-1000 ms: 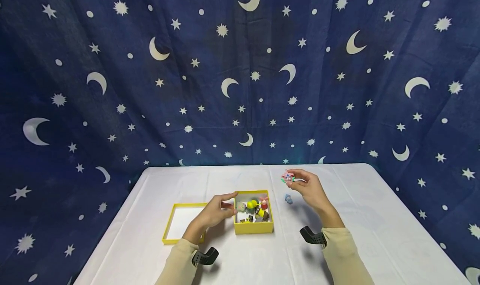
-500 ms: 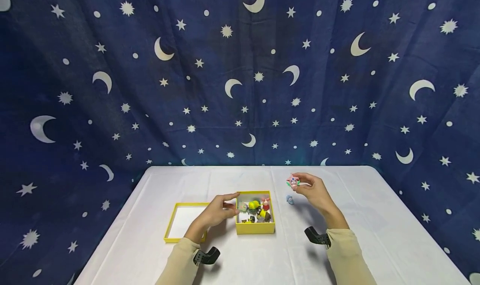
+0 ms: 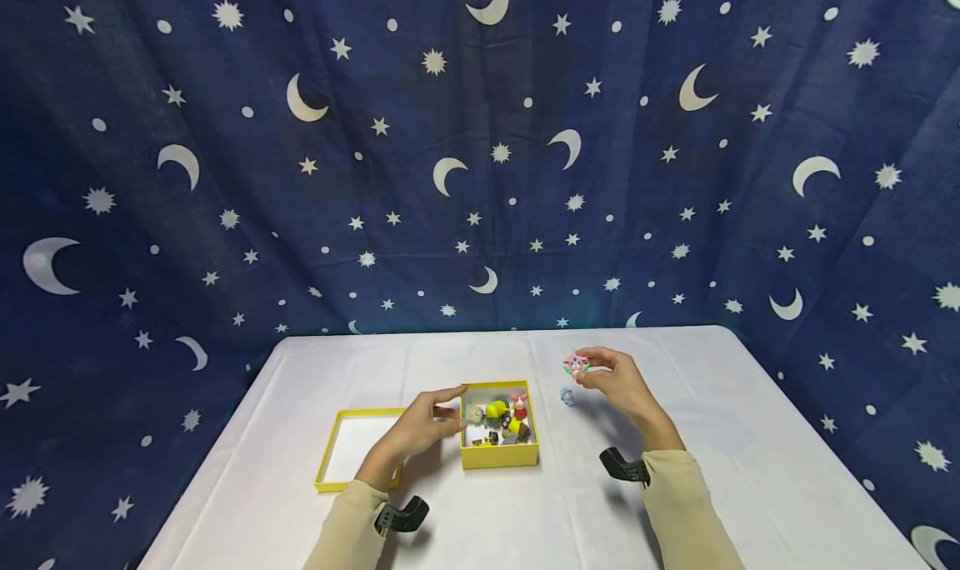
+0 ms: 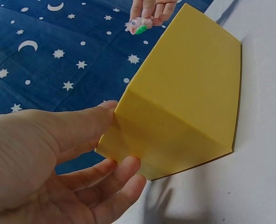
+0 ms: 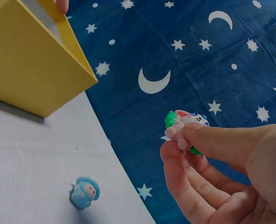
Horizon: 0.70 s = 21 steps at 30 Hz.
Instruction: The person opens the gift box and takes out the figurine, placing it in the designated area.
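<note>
Fingers [image 5: 175, 170] of the right hand [image 3: 624, 382] pinch a pink figurine [image 5: 177, 131].

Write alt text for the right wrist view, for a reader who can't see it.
A right hand pinches a small pink-and-green figurine before a dark blue cloth patterned with pale moons and stars. At upper left is part of a yellow box; lower in the frame, a small light-blue figurine rests on the white tabletop.
</note>
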Motion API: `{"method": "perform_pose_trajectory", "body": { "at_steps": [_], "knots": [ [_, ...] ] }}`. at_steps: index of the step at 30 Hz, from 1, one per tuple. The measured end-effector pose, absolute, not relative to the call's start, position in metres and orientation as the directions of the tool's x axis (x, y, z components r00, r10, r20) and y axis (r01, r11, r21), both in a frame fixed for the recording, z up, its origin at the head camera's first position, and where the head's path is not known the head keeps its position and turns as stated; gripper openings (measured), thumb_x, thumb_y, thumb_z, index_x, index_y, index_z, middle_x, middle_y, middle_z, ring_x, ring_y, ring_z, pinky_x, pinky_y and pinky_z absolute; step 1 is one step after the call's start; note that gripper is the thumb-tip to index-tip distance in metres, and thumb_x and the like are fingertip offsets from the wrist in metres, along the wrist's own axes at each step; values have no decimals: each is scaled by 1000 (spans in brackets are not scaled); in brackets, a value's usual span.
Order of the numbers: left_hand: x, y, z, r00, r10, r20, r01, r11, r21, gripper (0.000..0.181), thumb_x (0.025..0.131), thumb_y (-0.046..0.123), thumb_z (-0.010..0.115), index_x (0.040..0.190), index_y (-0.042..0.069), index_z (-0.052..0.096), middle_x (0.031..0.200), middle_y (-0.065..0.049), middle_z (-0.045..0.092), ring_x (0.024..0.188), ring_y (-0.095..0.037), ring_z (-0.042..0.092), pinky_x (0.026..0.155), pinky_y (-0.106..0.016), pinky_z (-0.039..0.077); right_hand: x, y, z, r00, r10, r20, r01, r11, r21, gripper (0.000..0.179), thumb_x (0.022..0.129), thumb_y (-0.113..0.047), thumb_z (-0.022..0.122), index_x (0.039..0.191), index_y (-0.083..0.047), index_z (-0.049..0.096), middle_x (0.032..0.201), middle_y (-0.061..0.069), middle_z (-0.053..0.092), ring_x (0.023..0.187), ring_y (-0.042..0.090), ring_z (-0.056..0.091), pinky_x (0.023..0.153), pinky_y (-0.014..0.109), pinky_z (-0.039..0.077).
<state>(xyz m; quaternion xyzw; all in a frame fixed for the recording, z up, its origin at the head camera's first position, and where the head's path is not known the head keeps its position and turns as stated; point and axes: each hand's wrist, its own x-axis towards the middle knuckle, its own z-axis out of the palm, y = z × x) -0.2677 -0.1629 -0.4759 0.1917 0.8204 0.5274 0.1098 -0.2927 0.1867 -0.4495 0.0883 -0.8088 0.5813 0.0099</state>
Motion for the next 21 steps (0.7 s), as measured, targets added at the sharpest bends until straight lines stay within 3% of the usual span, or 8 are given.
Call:
{"method": "perform_pose_trajectory", "body": {
  "at_steps": [5,10,15,21],
  "knots": [
    [-268,-163,-477,-902,432,25,200,364,910,57,90,12,67,143,10,47,152,-15,43,118,-34,60,94,-41,51,-295,190,-455,-984,-127,122,-155,294,-943,47,87,-2,67,131,7,53,118,31,59,83,7,70,77,25,57],
    [-269,-164,-478,-905,424,21,193,366,910,58,89,13,68,143,10,48,151,-14,44,118,-33,61,94,-41,51,-298,192,-463,-987,-98,123,-148,299,-943,46,85,0,68,128,9,55,115,30,62,83,1,64,75,23,57],
    [-269,-164,-478,-905,424,22,193,365,911,58,89,13,68,143,11,48,151,-14,44,118,-33,61,94,-41,51,-302,194,-473,-995,-38,91,-99,330,-939,43,85,2,68,125,9,58,112,26,64,85,0,60,72,19,56],
    [-269,-164,-478,-903,430,26,199,362,911,57,89,13,68,143,10,48,151,-15,44,118,-33,61,93,-40,52,-304,197,-483,-999,21,42,-31,377,-926,40,86,0,68,125,6,59,110,24,65,78,3,61,67,25,56]
  ]
}}
